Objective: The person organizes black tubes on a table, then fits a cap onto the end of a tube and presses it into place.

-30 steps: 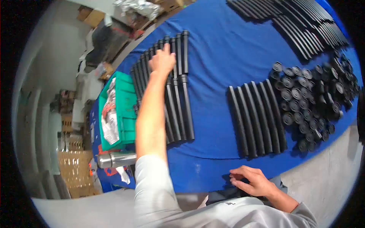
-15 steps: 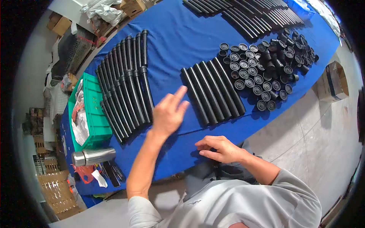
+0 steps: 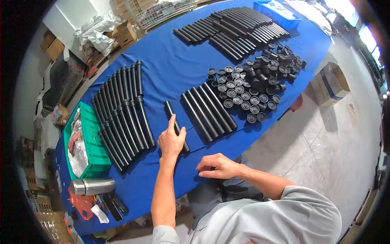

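Note:
My left hand (image 3: 172,140) has its fingers on a single black tube (image 3: 183,140), index finger stretched along it, on the blue cloth. To its right lies a row of several black tubes (image 3: 208,112) side by side. My right hand (image 3: 217,166) hovers at the near table edge with fingers curled; what they hold, if anything, is hidden. Black round caps (image 3: 245,95) lie in a cluster beyond the row. Left of my left hand, black tubes with collared ends (image 3: 126,118) are laid in overlapping rows.
A green crate (image 3: 95,148) holding plastic bags is at the left, with a steel bottle (image 3: 94,186) and pens near it. More tubes (image 3: 235,30) and a blue basket (image 3: 280,16) are at the far end. A cardboard box (image 3: 331,84) stands on the floor.
One tube has come away from the right-hand row and now lies under my left hand, further left. The camera view has shifted. My right hand stays near the table edge.

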`<act>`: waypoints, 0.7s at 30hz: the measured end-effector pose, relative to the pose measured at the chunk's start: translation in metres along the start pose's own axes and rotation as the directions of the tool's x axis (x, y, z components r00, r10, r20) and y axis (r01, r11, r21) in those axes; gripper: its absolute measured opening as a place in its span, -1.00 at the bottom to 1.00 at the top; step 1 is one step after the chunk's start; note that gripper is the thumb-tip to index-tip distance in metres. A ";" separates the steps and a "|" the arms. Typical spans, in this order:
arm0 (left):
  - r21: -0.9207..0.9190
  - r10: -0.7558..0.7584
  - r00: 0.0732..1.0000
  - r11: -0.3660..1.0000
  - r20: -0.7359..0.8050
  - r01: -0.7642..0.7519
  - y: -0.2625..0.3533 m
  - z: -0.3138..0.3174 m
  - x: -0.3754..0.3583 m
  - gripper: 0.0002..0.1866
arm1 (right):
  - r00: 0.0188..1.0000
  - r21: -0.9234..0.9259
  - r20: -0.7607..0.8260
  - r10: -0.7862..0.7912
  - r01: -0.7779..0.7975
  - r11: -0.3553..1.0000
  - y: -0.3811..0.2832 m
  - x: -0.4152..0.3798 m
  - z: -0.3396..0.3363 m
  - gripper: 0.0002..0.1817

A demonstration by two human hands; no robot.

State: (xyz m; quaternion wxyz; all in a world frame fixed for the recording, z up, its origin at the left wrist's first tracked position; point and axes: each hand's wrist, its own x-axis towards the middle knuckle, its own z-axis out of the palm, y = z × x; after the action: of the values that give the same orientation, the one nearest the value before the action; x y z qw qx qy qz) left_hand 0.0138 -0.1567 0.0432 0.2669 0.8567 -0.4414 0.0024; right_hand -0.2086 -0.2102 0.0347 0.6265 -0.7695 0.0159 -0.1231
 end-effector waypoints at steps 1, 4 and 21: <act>0.009 0.012 1.000 1.000 -0.002 -0.012 0.001 0.000 -0.003 -0.46 | 0.999 0.001 -0.032 -0.043 0.043 0.999 0.001 0.000 0.003 -0.78; -0.006 -0.017 0.999 1.000 0.040 0.017 0.004 -0.003 -0.024 -0.61 | 0.996 -0.136 -0.054 -0.072 0.064 0.989 -0.014 -0.008 -0.003 -0.82; -0.122 -0.019 0.996 0.992 -0.085 0.008 0.007 -0.005 -0.060 -0.64 | 0.935 -0.954 -0.288 -0.205 -0.262 0.144 0.000 0.025 -0.151 -0.53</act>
State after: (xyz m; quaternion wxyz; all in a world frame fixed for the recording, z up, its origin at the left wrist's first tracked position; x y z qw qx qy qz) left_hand -0.0276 -0.1126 0.0361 0.3375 0.8408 -0.4231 0.0107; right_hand -0.2156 -0.3598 0.0667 -0.0431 -0.9529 0.2191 -0.2052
